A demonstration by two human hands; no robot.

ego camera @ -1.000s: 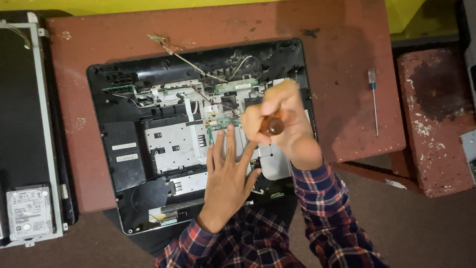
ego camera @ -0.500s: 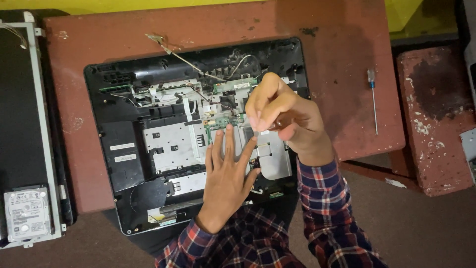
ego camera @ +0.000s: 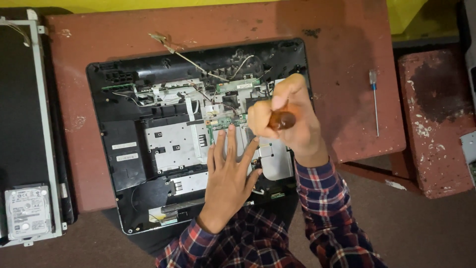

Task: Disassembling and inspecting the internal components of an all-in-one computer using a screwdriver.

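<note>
Two hands on this opened-up laptop [ego camera: 148, 149] right now, back cover off and guts showing. My left hand [ego camera: 228, 181] is spread flat, fingers fanned out, pressing down on the silver metal plate [ego camera: 176, 146] in the middle of the case, with my fingertips right at the edge of the little green circuit board [ego camera: 223, 120]. My right hand [ego camera: 287, 119] is just above and to the right of it, curled tight around a screwdriver [ego camera: 282, 120] with a brown-orange handle. The handle end pokes out of my fist toward me and the shaft runs down under my hand, so I can't tell exactly which spot the tip sits on, somewhere by the board near my left fingertips.

Loose wires [ego camera: 198, 62] trail off past the far edge of the case, up and left of both hands. Further right of my right hand, well apart from it, a second thin screwdriver [ego camera: 374, 101] with a clear handle lies on the red bench [ego camera: 347, 49]. Way off left of my left hand there's a screen panel in a metal frame [ego camera: 44, 124], and a small hard drive [ego camera: 27, 211] sits at its near corner. A scuffed red stool [ego camera: 436, 124] is off to the far right, past the bench edge.
</note>
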